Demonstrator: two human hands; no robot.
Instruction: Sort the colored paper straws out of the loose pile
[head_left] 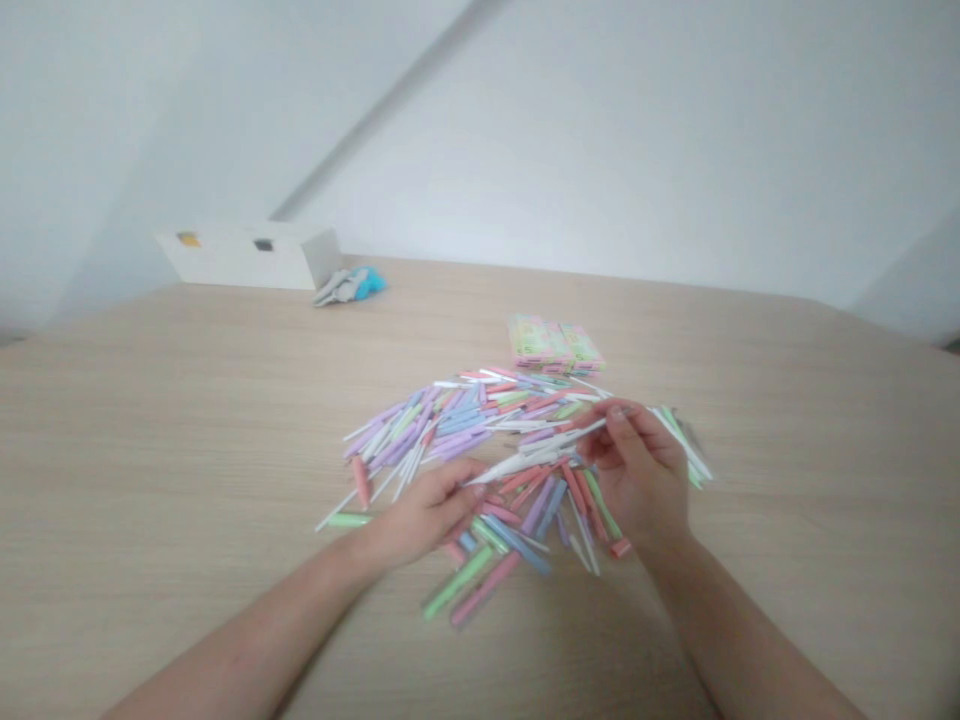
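A heap of pastel pen barrels, caps and white refills (480, 420) lies spread on a wooden table (187, 420). My left hand (424, 515) is closed on one end of a white pen (525, 458) held just above the heap. My right hand (637, 470) pinches a thin white refill (592, 428) that lines up with the pen's other end. Loose pink, green, blue and purple pieces (517, 530) lie under and between my hands.
A pink and green packet (553, 345) lies beyond the heap. At the far left stand a white box (247, 255) and a grey and blue bundle (351, 285). A pale wall rises behind the table.
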